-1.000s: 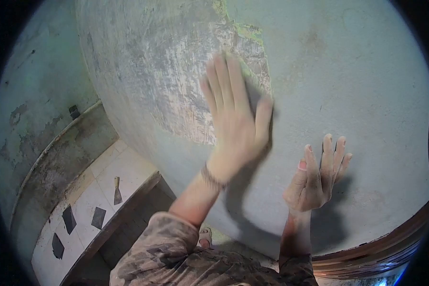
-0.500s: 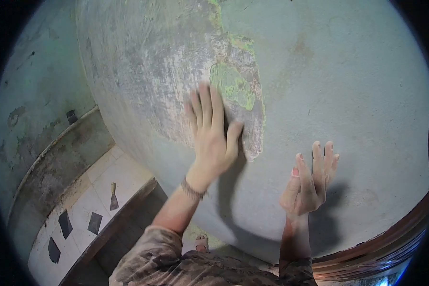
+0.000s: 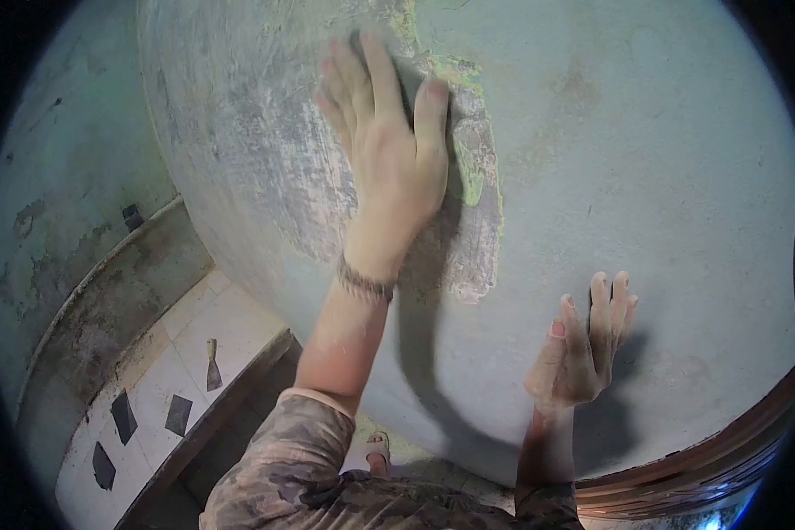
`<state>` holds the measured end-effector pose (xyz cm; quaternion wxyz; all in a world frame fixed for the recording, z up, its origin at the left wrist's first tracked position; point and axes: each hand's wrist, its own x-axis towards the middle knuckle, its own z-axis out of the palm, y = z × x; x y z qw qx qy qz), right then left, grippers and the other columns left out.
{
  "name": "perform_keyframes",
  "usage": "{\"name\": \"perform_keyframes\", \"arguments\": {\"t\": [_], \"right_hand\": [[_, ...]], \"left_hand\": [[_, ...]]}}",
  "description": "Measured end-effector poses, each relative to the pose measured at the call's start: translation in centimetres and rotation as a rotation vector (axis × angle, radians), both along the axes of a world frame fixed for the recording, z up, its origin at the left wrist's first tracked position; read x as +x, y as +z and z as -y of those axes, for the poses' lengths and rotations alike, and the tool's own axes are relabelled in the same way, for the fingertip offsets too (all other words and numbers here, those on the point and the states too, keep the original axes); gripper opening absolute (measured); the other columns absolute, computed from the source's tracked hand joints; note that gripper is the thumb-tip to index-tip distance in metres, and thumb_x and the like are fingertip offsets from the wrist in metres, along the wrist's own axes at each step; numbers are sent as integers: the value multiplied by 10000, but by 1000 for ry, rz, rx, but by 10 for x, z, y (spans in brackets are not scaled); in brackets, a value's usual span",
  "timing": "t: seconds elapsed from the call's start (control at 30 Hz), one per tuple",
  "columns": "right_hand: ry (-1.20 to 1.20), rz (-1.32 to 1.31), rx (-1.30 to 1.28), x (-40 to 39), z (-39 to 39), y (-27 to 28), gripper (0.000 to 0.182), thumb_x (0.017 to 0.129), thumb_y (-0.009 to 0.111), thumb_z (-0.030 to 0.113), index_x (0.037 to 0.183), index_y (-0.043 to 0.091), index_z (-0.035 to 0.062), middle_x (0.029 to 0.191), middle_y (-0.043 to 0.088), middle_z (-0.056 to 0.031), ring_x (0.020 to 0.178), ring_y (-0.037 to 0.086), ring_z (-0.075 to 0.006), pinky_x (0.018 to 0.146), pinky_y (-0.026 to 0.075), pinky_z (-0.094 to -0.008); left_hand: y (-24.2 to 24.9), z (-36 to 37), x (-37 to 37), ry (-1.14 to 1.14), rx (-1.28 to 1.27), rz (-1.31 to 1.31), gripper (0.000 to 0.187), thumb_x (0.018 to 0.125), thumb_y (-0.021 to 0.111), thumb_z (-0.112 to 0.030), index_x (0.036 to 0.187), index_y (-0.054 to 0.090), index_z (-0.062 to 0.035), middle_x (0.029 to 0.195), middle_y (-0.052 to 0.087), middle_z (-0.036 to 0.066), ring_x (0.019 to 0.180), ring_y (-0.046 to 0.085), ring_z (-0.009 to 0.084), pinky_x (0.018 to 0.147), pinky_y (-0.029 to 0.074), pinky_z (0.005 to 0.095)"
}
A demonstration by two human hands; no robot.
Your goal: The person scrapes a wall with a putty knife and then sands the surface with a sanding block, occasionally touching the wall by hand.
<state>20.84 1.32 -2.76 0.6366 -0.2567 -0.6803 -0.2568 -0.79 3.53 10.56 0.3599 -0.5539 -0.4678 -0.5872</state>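
Observation:
My left hand (image 3: 393, 141) lies flat against the wall (image 3: 627, 168), fingers stretched upward and thumb apart. Under and around it is a rough scraped patch (image 3: 278, 146) of grey and whitish plaster, with bright green paint remnants (image 3: 471, 177) by the wrist side of the thumb. Whether anything sits beneath the palm is hidden. A dark bracelet (image 3: 365, 284) circles the left wrist. Lower right, my right hand (image 3: 583, 349) is open with its fingers extended, at the smooth greenish wall, and nothing shows in it. Light dust coats its fingers.
On a white-tiled ledge (image 3: 172, 353) at lower left lie a putty knife (image 3: 213, 366) and several dark sheets (image 3: 177, 414). Another dark piece (image 3: 132, 217) rests on the low curved wall (image 3: 88, 305). Brownish stacked material (image 3: 698, 468) is at lower right.
My left hand has slid up the wall, covering more of the upper scraped patch and part of the green paint. My right hand stays nearly in place.

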Motion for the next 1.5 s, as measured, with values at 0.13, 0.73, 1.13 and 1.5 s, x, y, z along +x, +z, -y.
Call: {"name": "perform_keyframes", "arguments": {"t": [0.13, 0.73, 1.13, 1.5], "right_hand": [[8, 20, 8, 4, -1, -2, 221, 966, 494, 114, 1043, 679, 22, 1294, 600, -269, 1326, 456, -493, 1094, 284, -685], [-26, 48, -16, -3, 2, 2, 246, 988, 472, 135, 1096, 671, 39, 1289, 599, -281, 1318, 456, -512, 1094, 269, -686], [-109, 69, 17, -5, 1, 4, 223, 972, 499, 101, 1126, 653, 51, 1273, 614, -269, 1331, 450, -497, 1148, 242, -612], [-44, 70, 63, -5, -5, -2, 205, 980, 497, 103, 1115, 641, 49, 1229, 621, -303, 1286, 485, -522, 1138, 244, -628]], "left_hand": [[-76, 7, 8, 16, -100, 64, 757, 1003, 458, -391, 1532, 176, 71, 1592, 80, 334, 1489, 0, 482, 1179, -40, 581], [-58, 5, 6, 33, -116, 120, 734, 1015, 393, -415, 1548, 161, 33, 1583, 50, 356, 1471, 3, 525, 1134, -31, 667], [-85, 10, 28, -27, -162, 102, 672, 1024, 414, -390, 1553, 212, -28, 1574, 86, 363, 1469, 6, 527, 1122, -32, 692], [-61, 7, 34, 82, -170, 51, 794, 981, 485, -479, 1568, 175, -43, 1576, 21, 371, 1467, -26, 535, 1106, -52, 701]]}}
